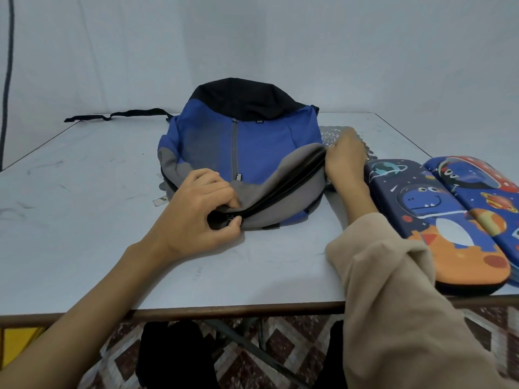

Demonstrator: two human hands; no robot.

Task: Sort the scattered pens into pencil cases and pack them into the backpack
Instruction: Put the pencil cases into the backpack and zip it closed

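Note:
A blue, grey and black backpack (252, 141) lies flat in the middle of the table, its zipped mouth facing me. My left hand (196, 209) pinches the grey fabric and the zipper at the near left end of the mouth. My right hand (345, 161) grips the grey edge at the right end of the zipper. Two closed pencil cases lie to the right: one with a blue dinosaur (432, 220), and one with a red spaceship (483, 192) beside it, partly cut off by the frame. No loose pens are visible.
A grey dotted item (331, 134) lies behind my right hand, mostly hidden. A black backpack strap (118, 115) trails across the far left of the white table (84, 178). The table's near edge runs across at my forearms; patterned floor shows below.

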